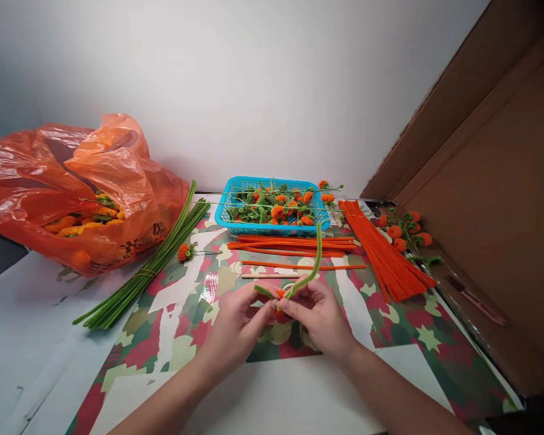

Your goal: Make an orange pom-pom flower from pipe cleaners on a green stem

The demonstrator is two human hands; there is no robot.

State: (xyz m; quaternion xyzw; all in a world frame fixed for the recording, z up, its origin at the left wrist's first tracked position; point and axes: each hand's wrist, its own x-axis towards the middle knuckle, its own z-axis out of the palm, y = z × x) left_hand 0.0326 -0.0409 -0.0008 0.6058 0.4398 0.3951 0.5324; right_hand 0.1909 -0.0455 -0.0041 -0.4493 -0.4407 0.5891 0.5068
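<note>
My left hand and my right hand meet above the patterned table cover, fingertips pinched together. Between them is a green pipe cleaner that curves upward from my right fingers, with a small orange fuzzy piece at the point where the fingers meet. A short green end sticks out to the left over my left fingers. Both hands are closed on this piece.
A blue basket of finished orange-and-green flowers stands at the back. Orange pipe cleaners lie in a bundle at right, others before the basket. A green bundle, an orange plastic bag and a cardboard box flank the area.
</note>
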